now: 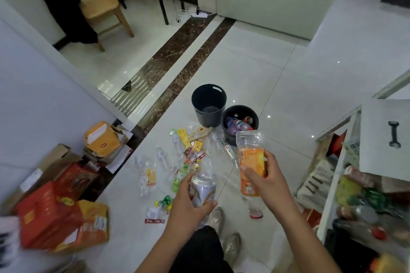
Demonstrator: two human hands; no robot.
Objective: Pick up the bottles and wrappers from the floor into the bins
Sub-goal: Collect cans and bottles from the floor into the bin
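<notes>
My right hand [265, 178] grips a clear bottle with an orange label [250, 157], held bottom up with its red cap pointing down. My left hand [188, 201] holds a silver-white bottle [203, 190] by its side. Two black bins stand ahead on the white tile floor: the left bin [208, 104] looks empty, the right bin [240, 110] holds several bottles. Between me and the bins lies a scatter of clear bottles [146, 175], a green bottle [180, 177] and colourful wrappers [193, 146].
Red and orange cartons [55, 213] and torn cardboard boxes [104, 139] pile up at the left wall. A white shelf [328, 206] full of goods stands at the right. A wooden stool [104, 6] and a black table frame are far back. My shoes [231, 244] show below.
</notes>
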